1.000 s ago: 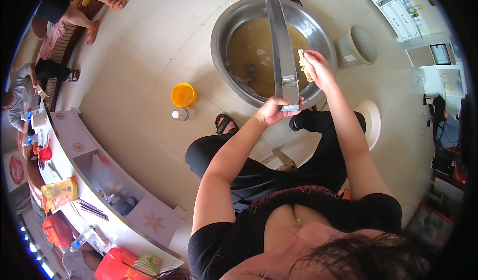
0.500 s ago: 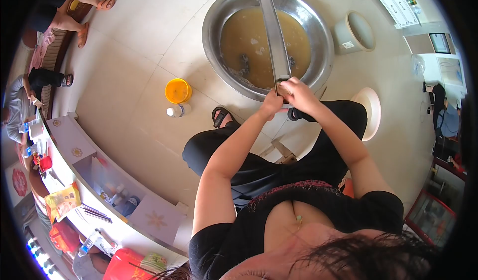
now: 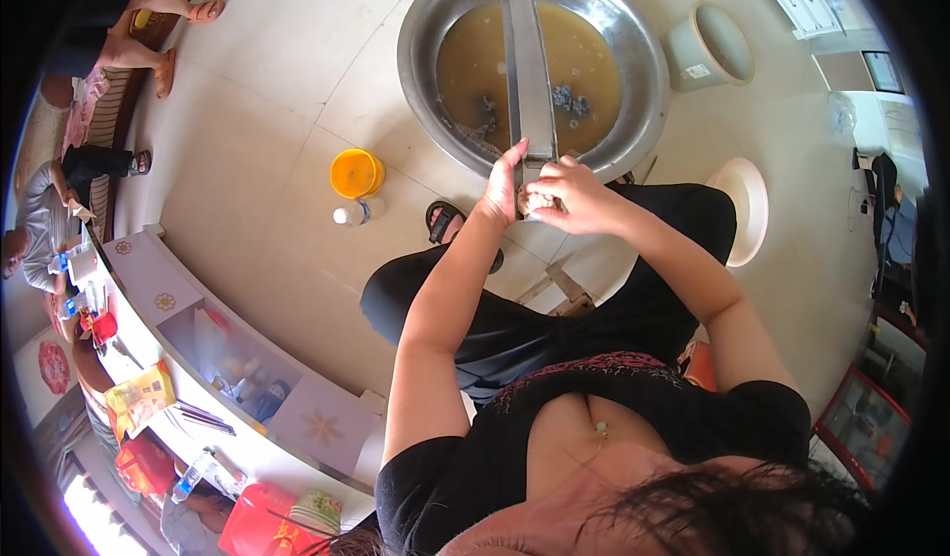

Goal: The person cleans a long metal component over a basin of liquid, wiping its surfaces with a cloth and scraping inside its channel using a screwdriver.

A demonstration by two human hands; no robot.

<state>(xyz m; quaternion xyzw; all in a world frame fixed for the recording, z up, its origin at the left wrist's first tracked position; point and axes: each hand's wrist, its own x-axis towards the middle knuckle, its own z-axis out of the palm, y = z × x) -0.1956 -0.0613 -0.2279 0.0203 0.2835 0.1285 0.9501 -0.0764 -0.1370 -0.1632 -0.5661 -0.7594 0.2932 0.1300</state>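
Note:
A long grey metal channel (image 3: 529, 71) with raised edges runs from my lap side out across a wide metal basin (image 3: 421, 71). The basin holds murky brown water, with grey-blue clumps (image 3: 571, 101) showing in it. My left hand (image 3: 503, 188) grips the channel's left edge near its close end, thumb pointing up along the side. My right hand (image 3: 579, 197) is closed around a crumpled whitish-brown wad (image 3: 535, 200), perhaps cloth, pressed at the channel's near end. Fingers partly hide the wad.
A pale bucket (image 3: 683, 56) stands right of the basin, and a pinkish basin (image 3: 754, 210) leans by my right knee. On the floor at left are a yellow tub (image 3: 356, 174) and a bottle (image 3: 348, 216). A curved counter (image 3: 198, 309) borders the left; people are beyond it.
The channel's near end has shifted left and its broad inner face now shows more. My left hand has moved left with it. The wad in my right hand has come into clearer sight.

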